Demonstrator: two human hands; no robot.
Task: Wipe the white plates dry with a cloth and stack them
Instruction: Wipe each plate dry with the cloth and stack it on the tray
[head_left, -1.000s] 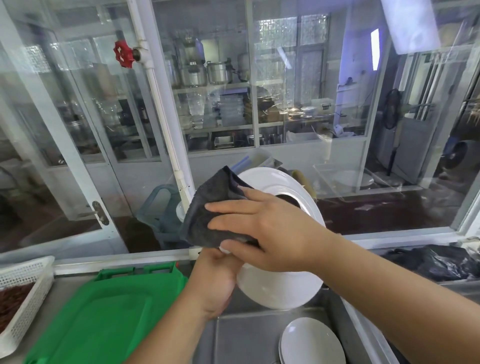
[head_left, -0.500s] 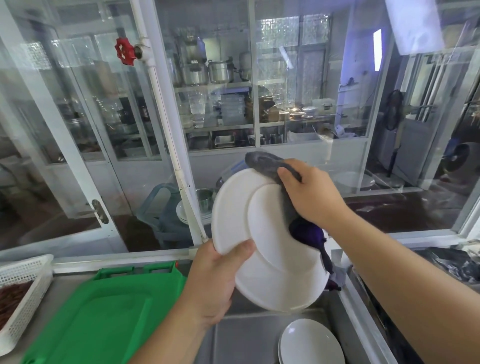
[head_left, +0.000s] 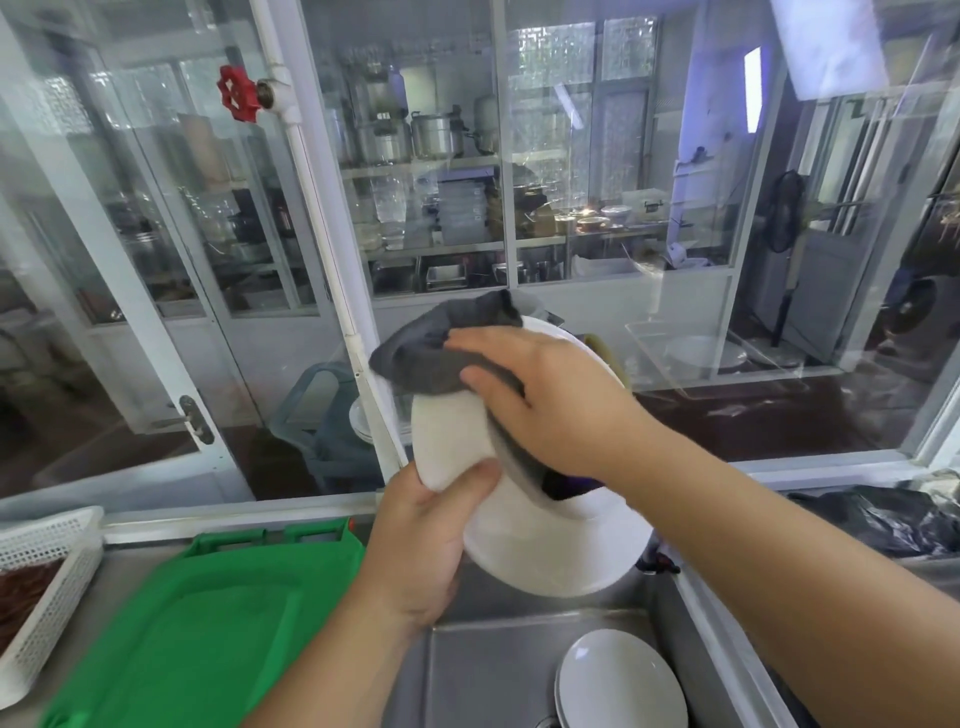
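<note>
left hand (head_left: 415, 540) grips plate (head_left: 550, 551); right hand (head_left: 550, 405) presses cloth (head_left: 436, 353) (probably flat).

White plate (head_left: 540, 540), dark grey cloth (head_left: 431, 358), green tray (head_left: 197, 613), red valve wheel (head_left: 238, 93), white lattice basket (head_left: 47, 561).

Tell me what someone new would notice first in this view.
At centre, a white plate is held tilted over the steel sink: the left hand grips its lower-left rim while the right hand presses a dark grey cloth on it. A green tray lies lower left; more white plates sit in the sink.
</note>
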